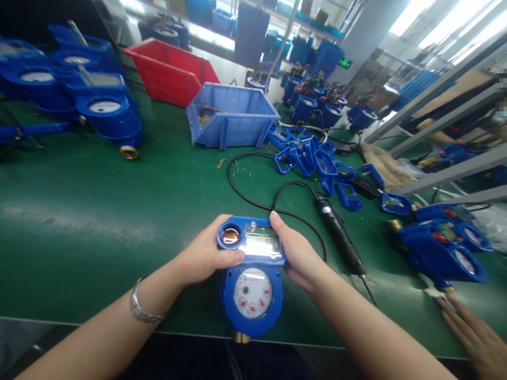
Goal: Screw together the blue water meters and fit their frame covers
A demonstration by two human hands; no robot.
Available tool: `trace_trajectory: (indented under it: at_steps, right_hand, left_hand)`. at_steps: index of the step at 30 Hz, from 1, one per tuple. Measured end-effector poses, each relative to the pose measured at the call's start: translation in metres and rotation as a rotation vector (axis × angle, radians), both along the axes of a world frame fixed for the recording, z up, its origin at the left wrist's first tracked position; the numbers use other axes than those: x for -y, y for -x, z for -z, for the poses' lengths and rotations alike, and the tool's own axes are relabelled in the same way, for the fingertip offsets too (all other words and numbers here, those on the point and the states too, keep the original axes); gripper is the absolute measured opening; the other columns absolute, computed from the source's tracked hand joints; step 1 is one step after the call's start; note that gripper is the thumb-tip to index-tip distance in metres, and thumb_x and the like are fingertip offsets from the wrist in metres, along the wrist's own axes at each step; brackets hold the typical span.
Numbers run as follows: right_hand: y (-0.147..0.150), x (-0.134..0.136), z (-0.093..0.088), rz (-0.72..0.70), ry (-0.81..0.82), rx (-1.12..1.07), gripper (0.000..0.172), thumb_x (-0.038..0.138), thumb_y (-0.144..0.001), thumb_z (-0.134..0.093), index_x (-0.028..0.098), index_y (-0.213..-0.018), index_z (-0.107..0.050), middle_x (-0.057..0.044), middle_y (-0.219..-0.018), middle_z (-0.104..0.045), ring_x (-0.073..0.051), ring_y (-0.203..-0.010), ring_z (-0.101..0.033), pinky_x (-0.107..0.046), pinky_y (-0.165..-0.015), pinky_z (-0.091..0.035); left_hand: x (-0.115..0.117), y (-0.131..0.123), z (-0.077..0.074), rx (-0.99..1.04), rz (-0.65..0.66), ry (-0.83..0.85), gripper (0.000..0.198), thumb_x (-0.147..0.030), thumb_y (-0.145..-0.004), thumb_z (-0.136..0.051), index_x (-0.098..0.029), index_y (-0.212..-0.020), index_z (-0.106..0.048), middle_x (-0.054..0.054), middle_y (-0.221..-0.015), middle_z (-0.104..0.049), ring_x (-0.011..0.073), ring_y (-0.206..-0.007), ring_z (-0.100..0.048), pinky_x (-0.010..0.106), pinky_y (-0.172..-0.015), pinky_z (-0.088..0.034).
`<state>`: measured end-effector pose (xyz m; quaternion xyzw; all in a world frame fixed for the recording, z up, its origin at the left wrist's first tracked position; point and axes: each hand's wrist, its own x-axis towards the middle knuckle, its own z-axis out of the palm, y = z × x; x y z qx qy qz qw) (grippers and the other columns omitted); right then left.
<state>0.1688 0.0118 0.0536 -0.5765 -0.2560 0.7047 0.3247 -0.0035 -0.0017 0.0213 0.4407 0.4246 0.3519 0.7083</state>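
Note:
A blue water meter (pixel 252 295) with a white dial and a display module on top lies near the front edge of the green table (pixel 99 221). My left hand (pixel 206 256) grips the left end of its display module, thumb on top. Fingers closed round the module's right end, my right hand (pixel 299 256) holds the other side. A silver bracelet (pixel 142 309) circles my left wrist.
A black electric screwdriver (pixel 340 237) with a looped cable lies right of the meter. Loose blue covers (pixel 312 158), a blue bin (pixel 232 116), a red bin (pixel 170 71), finished meters at left (pixel 95 100) and right (pixel 443 248). Another person's hand (pixel 475 332) rests at the lower right.

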Motion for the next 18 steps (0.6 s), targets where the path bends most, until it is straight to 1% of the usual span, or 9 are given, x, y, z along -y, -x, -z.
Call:
trace_trajectory:
  at_steps: [4, 9, 11, 14, 15, 16, 17, 18]
  right_hand:
    - [-0.001, 0.003, 0.006, 0.036, -0.074, -0.031, 0.034, 0.047, -0.079, -0.062, 0.014, -0.087, -0.066, -0.006, -0.079, -0.072, -0.022, -0.072, -0.067, -0.030, -0.067, -0.052]
    - [-0.001, 0.006, 0.014, 0.099, -0.112, -0.028, 0.036, 0.049, -0.076, -0.064, 0.015, -0.088, -0.065, -0.004, -0.075, -0.071, -0.022, -0.072, -0.067, -0.031, -0.068, -0.052]
    - [0.000, 0.006, 0.012, 0.114, -0.115, -0.027, 0.035, 0.049, -0.075, -0.066, 0.014, -0.085, -0.064, -0.005, -0.076, -0.071, -0.023, -0.073, -0.067, -0.032, -0.068, -0.052]
    - [0.002, 0.006, 0.005, 0.113, -0.113, -0.049, 0.034, 0.047, -0.072, -0.069, 0.015, -0.080, -0.063, -0.005, -0.078, -0.072, -0.023, -0.077, -0.068, -0.032, -0.070, -0.053]
    - [0.002, 0.006, 0.002, 0.114, -0.113, -0.052, 0.034, 0.047, -0.071, -0.070, 0.015, -0.079, -0.063, -0.006, -0.079, -0.072, -0.023, -0.079, -0.068, -0.031, -0.071, -0.053]
    - [0.001, 0.006, 0.001, 0.115, -0.110, -0.052, 0.034, 0.047, -0.070, -0.071, 0.015, -0.080, -0.063, -0.006, -0.081, -0.072, -0.023, -0.081, -0.068, -0.030, -0.072, -0.054]
    - [0.000, 0.006, 0.002, 0.114, -0.106, -0.054, 0.034, 0.047, -0.070, -0.072, 0.015, -0.082, -0.064, -0.006, -0.084, -0.072, -0.022, -0.083, -0.068, -0.029, -0.074, -0.054]
    - [-0.003, 0.005, 0.004, 0.121, -0.099, -0.046, 0.036, 0.047, -0.069, -0.072, 0.015, -0.084, -0.064, -0.007, -0.084, -0.072, -0.023, -0.083, -0.069, -0.030, -0.074, -0.054]
  left_hand:
    - [0.001, -0.001, 0.000, 0.011, 0.006, 0.013, 0.062, -0.038, -0.057, -0.076, -0.017, -0.106, -0.044, 0.007, -0.098, -0.060, 0.0256, -0.090, -0.059, 0.039, -0.080, -0.046]
    - [0.001, -0.002, 0.002, 0.034, 0.019, -0.001, 0.065, -0.039, -0.058, -0.076, -0.017, -0.109, -0.042, 0.009, -0.102, -0.060, 0.0263, -0.093, -0.059, 0.040, -0.082, -0.046]
    - [0.001, 0.001, 0.003, 0.024, 0.032, -0.025, 0.065, -0.040, -0.059, -0.076, -0.017, -0.110, -0.043, 0.010, -0.104, -0.061, 0.0266, -0.095, -0.059, 0.040, -0.084, -0.045]
    - [-0.006, 0.015, 0.004, 0.053, 0.140, -0.037, 0.071, -0.045, -0.056, -0.077, -0.016, -0.114, -0.047, 0.012, -0.111, -0.062, 0.0275, -0.102, -0.058, 0.040, -0.090, -0.042]
    - [-0.011, 0.021, 0.003, 0.036, 0.153, -0.029, 0.073, -0.047, -0.053, -0.077, -0.016, -0.113, -0.049, 0.011, -0.112, -0.062, 0.0273, -0.104, -0.057, 0.039, -0.091, -0.042]
    - [-0.017, 0.028, 0.003, -0.014, 0.122, -0.019, 0.073, -0.049, -0.052, -0.076, -0.016, -0.112, -0.052, 0.011, -0.111, -0.063, 0.0269, -0.104, -0.057, 0.038, -0.091, -0.042]
    - [-0.024, 0.035, 0.003, -0.123, 0.015, -0.019, 0.067, -0.051, -0.052, -0.074, -0.017, -0.106, -0.055, 0.009, -0.105, -0.065, 0.0259, -0.101, -0.059, 0.037, -0.088, -0.043]
    - [-0.032, 0.042, 0.002, -0.230, -0.102, -0.042, 0.056, -0.052, -0.057, -0.071, -0.016, -0.098, -0.058, 0.008, -0.095, -0.067, 0.0250, -0.095, -0.060, 0.036, -0.086, -0.043]
